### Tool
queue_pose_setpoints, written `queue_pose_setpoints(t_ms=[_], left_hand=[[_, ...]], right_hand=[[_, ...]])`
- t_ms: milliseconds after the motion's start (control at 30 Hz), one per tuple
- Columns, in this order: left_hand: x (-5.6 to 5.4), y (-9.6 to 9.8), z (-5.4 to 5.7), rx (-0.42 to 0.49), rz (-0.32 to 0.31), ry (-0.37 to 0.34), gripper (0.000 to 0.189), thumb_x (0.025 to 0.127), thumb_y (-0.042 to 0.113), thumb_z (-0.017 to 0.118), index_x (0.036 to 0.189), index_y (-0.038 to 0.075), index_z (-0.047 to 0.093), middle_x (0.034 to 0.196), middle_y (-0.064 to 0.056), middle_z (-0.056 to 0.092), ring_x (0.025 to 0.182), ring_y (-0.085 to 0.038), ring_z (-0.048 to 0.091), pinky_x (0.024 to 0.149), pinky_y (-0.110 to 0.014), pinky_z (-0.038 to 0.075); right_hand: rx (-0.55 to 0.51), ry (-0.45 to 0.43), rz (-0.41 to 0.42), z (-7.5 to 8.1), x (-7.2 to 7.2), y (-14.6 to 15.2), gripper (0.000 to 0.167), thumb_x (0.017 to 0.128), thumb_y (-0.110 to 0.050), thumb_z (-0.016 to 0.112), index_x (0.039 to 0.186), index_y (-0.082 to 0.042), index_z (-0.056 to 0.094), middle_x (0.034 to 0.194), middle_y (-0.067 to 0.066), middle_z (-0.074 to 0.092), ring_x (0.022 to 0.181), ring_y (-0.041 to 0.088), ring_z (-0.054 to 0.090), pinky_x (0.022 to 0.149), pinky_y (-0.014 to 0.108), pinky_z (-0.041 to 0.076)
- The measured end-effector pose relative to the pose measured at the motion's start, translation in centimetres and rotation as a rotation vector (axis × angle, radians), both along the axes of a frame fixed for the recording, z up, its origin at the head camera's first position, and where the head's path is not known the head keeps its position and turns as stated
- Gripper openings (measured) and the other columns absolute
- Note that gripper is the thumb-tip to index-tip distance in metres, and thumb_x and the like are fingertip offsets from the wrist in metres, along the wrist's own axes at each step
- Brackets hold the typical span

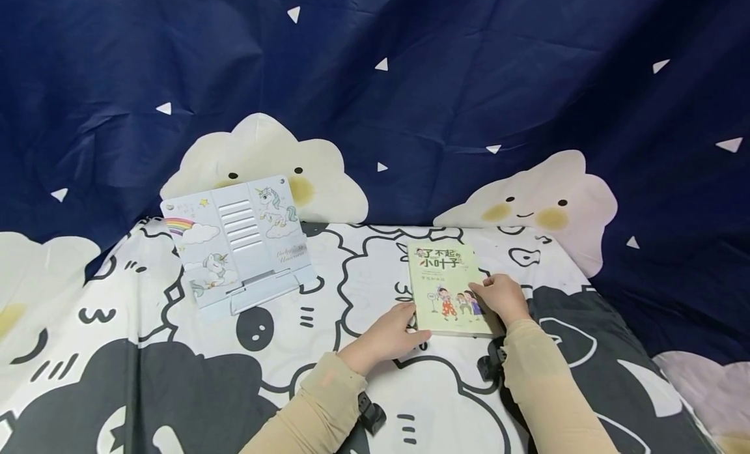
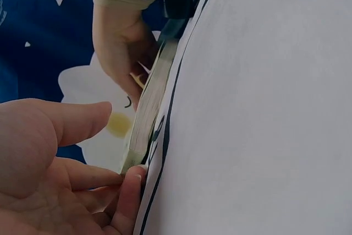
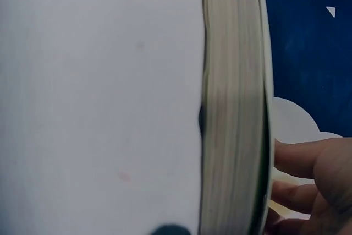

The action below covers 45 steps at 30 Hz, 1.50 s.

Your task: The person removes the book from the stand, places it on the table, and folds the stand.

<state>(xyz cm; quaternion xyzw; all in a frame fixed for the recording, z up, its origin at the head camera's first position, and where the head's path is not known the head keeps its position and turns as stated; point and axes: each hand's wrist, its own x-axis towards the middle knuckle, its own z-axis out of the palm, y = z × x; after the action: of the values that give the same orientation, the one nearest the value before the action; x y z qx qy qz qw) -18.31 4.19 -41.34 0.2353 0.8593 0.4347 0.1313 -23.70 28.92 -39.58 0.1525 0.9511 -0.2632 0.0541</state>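
Observation:
A pale green paperback book (image 1: 448, 278) with cartoon figures and Chinese lettering lies cover up on the patterned cloth. At its lower left corner is my left hand (image 1: 389, 333), its fingertips touching the book's edge; the left wrist view shows the thumb (image 2: 91, 119) apart from the book. My right hand (image 1: 502, 296) grips the right side, with fingertips over the cover. In the right wrist view the page edges (image 3: 234, 103) face the camera, and the fingers (image 3: 297, 191) meet the cover; part of that grip is hidden.
A white unicorn-printed book stand (image 1: 237, 242) leans at the left, with slots in its middle and a ledge below. Black-and-white cartoon cloth (image 1: 193, 389) covers the surface. Behind hangs a dark blue curtain (image 1: 410, 115) with clouds and small triangles.

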Motion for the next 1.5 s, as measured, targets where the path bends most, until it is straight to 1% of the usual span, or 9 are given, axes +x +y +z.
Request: queue_pose_setpoints(t_ms=[233,433,633,867,1000,1133,1300,1400,1500], left_hand=[[-0.1,0.0,0.1,-0.022,0.001,-0.002,0.053,0.098,0.027,0.06,0.147,0.011,0.047,0.153,-0.015,0.044,0.145,-0.031,0.038,0.117,-0.05,0.034],[-0.4,0.1,0.0,0.014,-0.009,-0.025,0.042,0.099,0.026,0.059,0.138,0.008,0.056,0.147,-0.016,0.052,0.139,-0.031,0.046,0.114,-0.049,0.038],[-0.6,-0.5,0.6,0.026,0.015,-0.095,0.056,0.1,0.032,0.058,0.144,-0.002,0.048,0.148,-0.021,0.048,0.14,-0.037,0.043,0.114,-0.051,0.037],[-1.1,-2.0,2.6,0.05,0.014,-0.104,0.064,0.101,0.036,0.056,0.149,-0.002,0.039,0.151,-0.023,0.043,0.13,-0.037,0.053,0.106,-0.049,0.046],[-1.1,-3.2,3.7,0.088,0.085,-0.066,0.064,0.1,0.037,0.057,0.15,0.001,0.039,0.15,-0.02,0.046,0.12,-0.033,0.06,0.093,-0.043,0.054],[-1.0,-4.6,4.5,0.166,0.174,0.003,0.06,0.099,0.033,0.058,0.148,0.002,0.042,0.145,-0.016,0.052,0.117,-0.03,0.062,0.087,-0.039,0.056],[-0.9,-6.7,5.4,0.238,0.272,0.058,0.056,0.098,0.027,0.06,0.146,0.002,0.045,0.142,-0.015,0.055,0.118,-0.031,0.062,0.093,-0.043,0.055],[-0.9,-8.2,5.7,0.265,0.329,0.062,0.054,0.098,0.024,0.061,0.144,0.001,0.047,0.141,-0.016,0.056,0.12,-0.033,0.061,0.096,-0.046,0.053],[-1.0,-9.9,6.0,0.285,0.381,0.049,0.053,0.098,0.022,0.061,0.144,0.0,0.048,0.141,-0.017,0.056,0.121,-0.035,0.06,0.096,-0.046,0.053]], right_hand=[[-0.006,-0.012,0.003,-0.3,-0.1,0.1,0.057,0.098,-0.035,0.054,0.131,0.012,0.053,0.133,0.034,0.054,0.11,0.042,0.058,0.089,0.051,0.051],[-0.009,0.003,-0.015,0.1,0.6,-0.3,0.057,0.097,-0.033,0.054,0.133,0.012,0.052,0.133,0.033,0.054,0.114,0.043,0.057,0.092,0.053,0.05],[0.023,0.098,-0.043,0.8,1.2,-1.3,0.06,0.098,-0.033,0.051,0.141,0.008,0.046,0.137,0.03,0.053,0.123,0.047,0.053,0.099,0.06,0.045],[-0.071,0.272,-0.045,2.2,0.8,-2.7,0.059,0.101,-0.034,0.048,0.146,0.004,0.043,0.137,0.025,0.057,0.126,0.043,0.053,0.103,0.057,0.043],[-0.178,0.387,-0.038,2.7,0.8,-4.0,0.058,0.102,-0.037,0.05,0.146,0.001,0.045,0.132,0.022,0.061,0.117,0.039,0.059,0.096,0.05,0.048],[-0.283,0.481,-0.055,3.1,0.9,-5.6,0.052,0.101,-0.036,0.054,0.142,-0.004,0.052,0.126,0.018,0.066,0.105,0.031,0.061,0.084,0.036,0.049],[-0.43,0.601,-0.062,3.4,1.2,-7.7,0.039,0.099,-0.027,0.059,0.132,-0.006,0.063,0.116,0.017,0.071,0.085,0.009,0.063,0.071,0.015,0.046],[-0.543,0.624,-0.038,3.7,1.4,-8.9,0.036,0.099,-0.022,0.059,0.13,-0.003,0.064,0.114,0.02,0.071,0.076,-0.001,0.063,0.069,0.012,0.051],[-0.615,0.617,-0.011,3.8,1.6,-9.9,0.034,0.1,-0.019,0.058,0.129,-0.002,0.064,0.114,0.022,0.07,0.074,-0.003,0.064,0.072,0.014,0.054]])
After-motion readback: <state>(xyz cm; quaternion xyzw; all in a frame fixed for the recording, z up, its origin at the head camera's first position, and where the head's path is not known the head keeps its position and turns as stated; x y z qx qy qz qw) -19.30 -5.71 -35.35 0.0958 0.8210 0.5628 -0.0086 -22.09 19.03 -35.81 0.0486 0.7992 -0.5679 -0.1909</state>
